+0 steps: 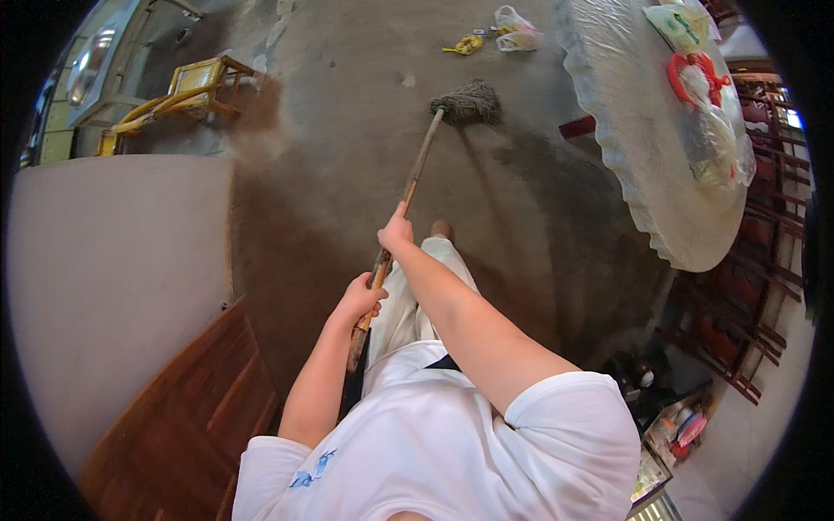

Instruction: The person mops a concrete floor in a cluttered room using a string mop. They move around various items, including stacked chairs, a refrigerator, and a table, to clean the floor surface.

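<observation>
Concrete floor [347, 174] is darkened wet across the middle and near the round counter [643, 156]; the far left patch looks dry, litter [508, 30] unswept. Mop [467, 102] is held out ahead, left hand [360, 298] and right hand [397, 233] fingers clamped on its handle.

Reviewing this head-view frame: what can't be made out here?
- Mop handle's lower end: runs behind the left hand and against the trousers.
- Right hand fingers: wrapped round the handle, grip side hidden.
- Bags on the table: contents blurred under plastic.
- Litter on the floor: too small to identify.
- Chairs: cut off by the fisheye rim.
</observation>
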{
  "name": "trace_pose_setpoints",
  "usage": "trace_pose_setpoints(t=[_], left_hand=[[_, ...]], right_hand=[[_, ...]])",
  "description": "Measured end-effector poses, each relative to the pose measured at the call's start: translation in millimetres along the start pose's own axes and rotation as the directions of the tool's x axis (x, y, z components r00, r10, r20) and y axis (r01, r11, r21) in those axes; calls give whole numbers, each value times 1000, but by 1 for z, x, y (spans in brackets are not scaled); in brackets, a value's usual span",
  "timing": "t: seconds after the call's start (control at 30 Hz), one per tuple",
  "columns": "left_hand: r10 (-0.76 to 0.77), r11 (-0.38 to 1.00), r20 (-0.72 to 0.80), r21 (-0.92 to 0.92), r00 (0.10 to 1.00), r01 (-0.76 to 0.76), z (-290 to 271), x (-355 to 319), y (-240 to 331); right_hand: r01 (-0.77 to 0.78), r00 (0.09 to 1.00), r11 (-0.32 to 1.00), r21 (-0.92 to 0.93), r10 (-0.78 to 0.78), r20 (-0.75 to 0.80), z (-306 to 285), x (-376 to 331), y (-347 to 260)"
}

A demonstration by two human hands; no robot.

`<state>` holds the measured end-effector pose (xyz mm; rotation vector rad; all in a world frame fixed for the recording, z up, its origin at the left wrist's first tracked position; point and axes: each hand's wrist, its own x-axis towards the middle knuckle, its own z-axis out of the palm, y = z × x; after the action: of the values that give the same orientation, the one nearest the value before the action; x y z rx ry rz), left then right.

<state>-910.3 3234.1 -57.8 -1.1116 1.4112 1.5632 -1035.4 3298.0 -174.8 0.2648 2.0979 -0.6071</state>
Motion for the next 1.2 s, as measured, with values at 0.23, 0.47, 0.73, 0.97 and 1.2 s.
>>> trace_pose_setpoints(t=[0.23, 0.47, 0.73, 0.97, 1.2], left_hand=[[258, 579, -241, 814, 936, 50, -3, -8, 46], [225, 427, -236, 896, 945, 122, -11, -37, 119], [316, 317, -12, 944, 949, -93, -89, -30, 211], [185, 110, 205, 968, 961, -227, -59, 1, 332], [116, -103, 586, 810, 802, -577, 9, 72, 339]], right_hand=[[59, 998, 965, -254, -50, 43, -33, 0, -59], [-128, 986, 992, 19, 125, 113, -52, 63, -93], [-225, 962, 905, 361, 149, 228, -75, 75, -150], [-365, 931, 709, 604, 296, 215, -160, 115, -138], [-416, 870, 514, 750, 466, 163, -194, 155, -30]])
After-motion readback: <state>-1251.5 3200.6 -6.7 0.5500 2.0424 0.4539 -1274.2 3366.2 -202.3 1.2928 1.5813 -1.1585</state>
